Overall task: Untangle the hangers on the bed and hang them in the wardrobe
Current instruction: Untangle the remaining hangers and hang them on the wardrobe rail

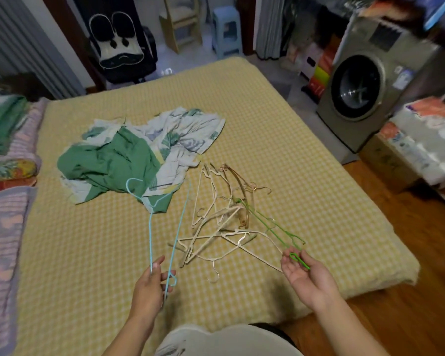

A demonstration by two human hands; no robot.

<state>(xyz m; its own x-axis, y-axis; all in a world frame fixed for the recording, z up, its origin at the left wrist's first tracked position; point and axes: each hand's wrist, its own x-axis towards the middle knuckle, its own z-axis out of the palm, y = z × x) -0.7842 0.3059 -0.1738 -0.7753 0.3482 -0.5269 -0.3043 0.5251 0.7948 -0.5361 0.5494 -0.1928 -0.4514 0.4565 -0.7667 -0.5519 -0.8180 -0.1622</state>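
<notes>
My left hand [153, 277] pinches the blue hanger [162, 227], my right hand [302, 268] the green hanger [272, 228]; between them, the pile [221, 227] may snag and drag along.

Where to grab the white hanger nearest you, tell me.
Take the white hanger by its metal hook, coming from the near edge of the bed. The hook points toward you, free of the pile; its arms run under other hangers.
</notes>
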